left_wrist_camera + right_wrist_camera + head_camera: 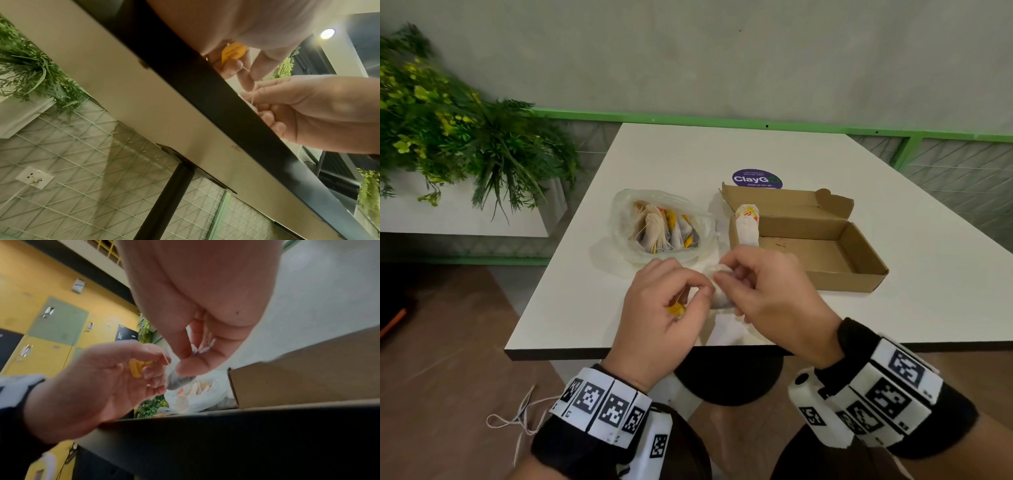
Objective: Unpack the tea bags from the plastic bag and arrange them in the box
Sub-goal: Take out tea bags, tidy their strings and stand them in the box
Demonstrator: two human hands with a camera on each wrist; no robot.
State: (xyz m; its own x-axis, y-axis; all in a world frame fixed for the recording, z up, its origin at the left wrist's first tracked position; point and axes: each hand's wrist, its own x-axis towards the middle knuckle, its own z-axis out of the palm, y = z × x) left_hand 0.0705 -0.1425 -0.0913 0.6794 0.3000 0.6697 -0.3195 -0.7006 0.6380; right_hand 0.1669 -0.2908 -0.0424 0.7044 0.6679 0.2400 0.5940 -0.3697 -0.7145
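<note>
My left hand (667, 301) pinches the yellow tag (676, 309); right hand (763, 291) pinches the tea bag (717, 291). Both just front of the box (835, 257), w/ plastic bag (664, 226) left of it.

Both hands (664, 305) (774, 291) close together, pinching

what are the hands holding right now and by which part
One tea bag between them: the left hand pinches its yellow tag and string, the right hand pinches the pouch.
</note>
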